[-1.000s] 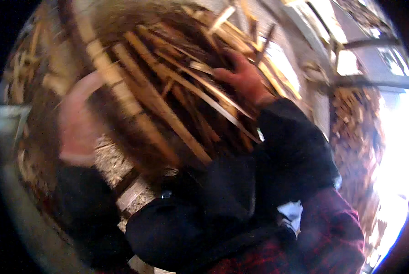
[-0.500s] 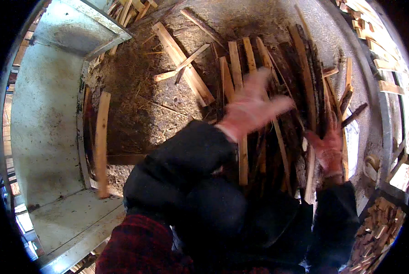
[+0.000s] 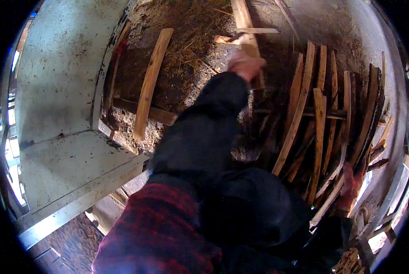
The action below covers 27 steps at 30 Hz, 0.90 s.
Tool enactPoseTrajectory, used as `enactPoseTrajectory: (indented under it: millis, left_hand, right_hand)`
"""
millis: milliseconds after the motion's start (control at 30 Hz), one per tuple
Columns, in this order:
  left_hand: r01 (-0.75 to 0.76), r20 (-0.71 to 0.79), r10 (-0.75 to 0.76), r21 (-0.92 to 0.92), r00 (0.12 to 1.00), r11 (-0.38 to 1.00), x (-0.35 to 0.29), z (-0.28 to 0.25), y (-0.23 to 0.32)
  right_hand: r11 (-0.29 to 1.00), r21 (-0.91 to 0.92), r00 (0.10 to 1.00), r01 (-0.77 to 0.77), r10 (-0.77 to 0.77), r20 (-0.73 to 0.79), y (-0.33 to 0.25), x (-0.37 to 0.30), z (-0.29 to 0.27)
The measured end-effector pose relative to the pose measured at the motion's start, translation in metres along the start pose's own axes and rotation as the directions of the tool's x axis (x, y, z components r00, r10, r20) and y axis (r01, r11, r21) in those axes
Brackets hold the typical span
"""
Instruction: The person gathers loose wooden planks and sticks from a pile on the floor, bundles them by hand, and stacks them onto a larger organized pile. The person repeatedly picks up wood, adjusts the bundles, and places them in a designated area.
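Note:
My left hand (image 3: 247,65) reaches forward over the near part of a pale wooden plank (image 3: 242,18) lying on the ground, its fingers curled down on the wood and partly hidden. Two short sticks (image 3: 259,31) lie across that plank just beyond the hand. My right hand (image 3: 350,187) is low at the right edge of a pile of long wood strips (image 3: 320,132), fingers stretched up along their side and touching them. The strips lean side by side, roughly lengthwise away from me, some with dark bark.
A pale, dirty metal cabinet-like box (image 3: 63,86) stands at the left. Beside it a single wood slat (image 3: 152,86) rests over a dark crosspiece (image 3: 165,115). Straw and debris cover the ground (image 3: 186,27). A grey wall edge (image 3: 396,114) bounds the right.
My left hand has moved from above the strip pile, where its fingers were spread, left and forward to the plank. The view has shifted left. My right hand stays beside the pile.

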<state>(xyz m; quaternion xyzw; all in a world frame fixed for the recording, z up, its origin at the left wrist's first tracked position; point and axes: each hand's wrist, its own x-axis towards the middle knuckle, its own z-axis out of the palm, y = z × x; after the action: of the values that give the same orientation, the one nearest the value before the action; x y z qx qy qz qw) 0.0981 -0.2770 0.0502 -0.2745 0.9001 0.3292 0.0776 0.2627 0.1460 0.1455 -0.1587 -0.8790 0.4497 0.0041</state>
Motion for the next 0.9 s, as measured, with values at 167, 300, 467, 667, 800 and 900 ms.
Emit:
enactPoseTrajectory:
  millis: [167,300,467,667,800,900]
  left_hand:
    - [-0.15,-0.224,0.171,0.108,0.959,0.983,-0.059,-0.136,-0.11]
    - [0.141,-0.138,-0.081,0.519,0.987,0.843,-0.1,-0.2,-0.205]
    - [0.36,-0.154,-0.328,0.505,0.932,0.785,-0.069,-0.197,-0.265]
    - [0.272,0.033,-0.304,0.359,0.952,0.893,-0.024,-0.181,-0.292]
    - [0.25,0.134,-0.24,-0.063,0.961,0.966,-0.045,-0.179,-0.282]
    - [0.411,0.232,-0.349,-0.335,0.908,0.848,-0.091,-0.199,-0.256]
  right_hand:
    - [0.996,0.027,0.996,0.085,-0.085,0.011,0.018,-0.003,-0.007]
    - [0.915,-0.352,0.977,0.195,-0.215,-0.017,0.018,-0.005,-0.008]
    - [0.944,-0.292,0.981,0.152,-0.179,-0.068,-0.002,-0.009,-0.004]
    - [0.932,-0.351,0.981,0.085,-0.14,-0.133,-0.007,-0.027,-0.012]
    - [0.847,-0.529,0.983,0.048,-0.135,-0.125,-0.013,-0.037,-0.005]
    - [0.887,-0.461,0.998,-0.042,0.063,0.031,-0.034,-0.04,0.006]
